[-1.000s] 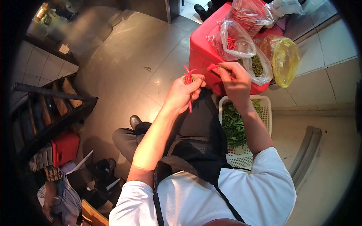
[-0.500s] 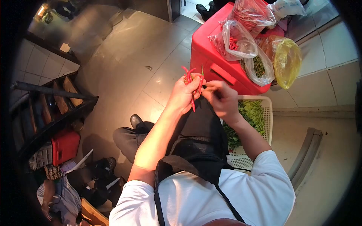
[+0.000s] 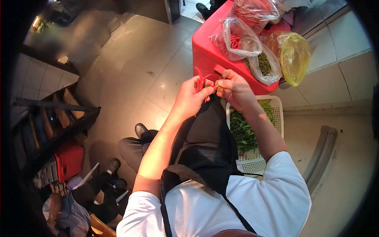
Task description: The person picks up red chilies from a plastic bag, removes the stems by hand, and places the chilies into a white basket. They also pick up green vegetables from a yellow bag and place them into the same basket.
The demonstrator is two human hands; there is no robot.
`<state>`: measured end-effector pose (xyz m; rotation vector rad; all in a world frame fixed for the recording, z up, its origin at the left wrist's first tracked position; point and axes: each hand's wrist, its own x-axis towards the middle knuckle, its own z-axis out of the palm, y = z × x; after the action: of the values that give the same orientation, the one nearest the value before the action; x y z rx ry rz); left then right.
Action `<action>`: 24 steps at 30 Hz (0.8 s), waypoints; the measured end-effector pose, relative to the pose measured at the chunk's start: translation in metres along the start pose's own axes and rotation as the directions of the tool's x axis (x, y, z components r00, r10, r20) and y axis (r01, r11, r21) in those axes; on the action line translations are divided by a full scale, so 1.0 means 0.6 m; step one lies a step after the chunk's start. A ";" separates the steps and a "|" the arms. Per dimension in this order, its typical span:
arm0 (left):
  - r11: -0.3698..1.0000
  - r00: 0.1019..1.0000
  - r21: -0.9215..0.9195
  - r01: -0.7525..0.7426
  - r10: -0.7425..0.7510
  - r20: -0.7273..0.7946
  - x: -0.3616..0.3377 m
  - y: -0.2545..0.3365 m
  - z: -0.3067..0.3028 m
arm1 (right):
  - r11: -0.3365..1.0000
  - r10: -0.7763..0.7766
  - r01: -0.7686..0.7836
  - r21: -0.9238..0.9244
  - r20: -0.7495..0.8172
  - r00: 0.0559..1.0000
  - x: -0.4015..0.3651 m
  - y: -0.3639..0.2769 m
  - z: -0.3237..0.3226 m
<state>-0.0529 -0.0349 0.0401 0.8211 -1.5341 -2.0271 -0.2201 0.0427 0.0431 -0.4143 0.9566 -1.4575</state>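
Observation:
Several red chillies (image 3: 200, 82) stick out of my left hand (image 3: 190, 96), which is closed around them above my dark-clad lap. Close against it on the right, my right hand (image 3: 235, 90) pinches the green stem end of one chilli (image 3: 216, 87). Beyond my hands, a clear bag with red chillies (image 3: 235, 41) lies on a red box (image 3: 205, 47). Beside it are an open clear bag of small green stems (image 3: 263, 64) and a yellow bag (image 3: 294, 59).
A white perforated basket (image 3: 277, 114) of leafy greens (image 3: 243, 130) stands to my right, under my forearm. At left is a dark rack (image 3: 59, 114) with a red container (image 3: 70, 160). Another person (image 3: 67, 211) sits at the lower left.
My right hand has come in from a blurred, lower-fingered pose to a pinch at a chilli's stem. The chillies in my left hand have shifted. The view has turned slightly.

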 end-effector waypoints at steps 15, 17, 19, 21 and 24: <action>0.911 0.990 -0.388 0.141 -0.126 0.063 0.032 -0.015 0.032 | 0.485 -0.645 0.288 -0.826 -0.116 0.756 -0.010 -0.103 -0.122; 0.912 0.985 -0.374 0.169 -0.143 0.098 0.047 -0.031 0.039 | 0.600 -0.434 0.366 -0.711 0.095 0.896 -0.032 -0.074 -0.068; 0.908 0.978 -0.371 0.194 -0.151 0.142 0.059 -0.040 0.047 | 0.611 -0.257 0.278 -0.741 0.146 0.955 -0.030 -0.042 -0.040; 0.913 0.981 -0.361 0.192 -0.164 0.105 0.068 -0.032 0.056 | 0.644 -0.339 0.338 -0.687 0.140 0.930 -0.016 -0.030 -0.042; 0.883 0.986 -0.442 0.158 -0.166 0.020 0.080 -0.019 0.068 | 0.751 -0.339 0.330 -0.572 0.096 0.936 -0.008 -0.052 -0.033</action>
<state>-0.1158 -0.0368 0.0287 0.7955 -0.9519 -2.3556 -0.2544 0.0492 0.0560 -1.0796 1.3962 -1.4587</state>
